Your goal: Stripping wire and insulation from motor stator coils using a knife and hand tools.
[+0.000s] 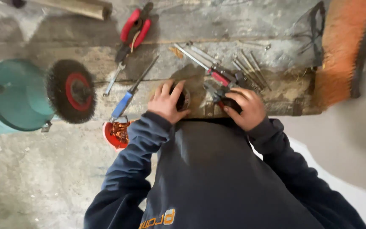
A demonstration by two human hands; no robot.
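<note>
Left hand [165, 103] cupped over dark round part [182, 98]; right hand [244, 108] gripping red-handled pliers [219, 91], nose angled toward the left hand.

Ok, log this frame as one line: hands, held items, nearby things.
left hand: on round dark part | right hand: gripping red-handled tool | nearby: wire wheel, blue-handled screwdriver, wrenches

Soft, even daylight fills my view, moderately bright, with no hard glare. My torso throws a faint shadow on the near bench edge [200, 111]. Everything looks slightly smeared by motion; my right hand [243, 107] and the orange brush [342, 46] at far right are blurred. Wide-angle distortion bends the edges.
</note>
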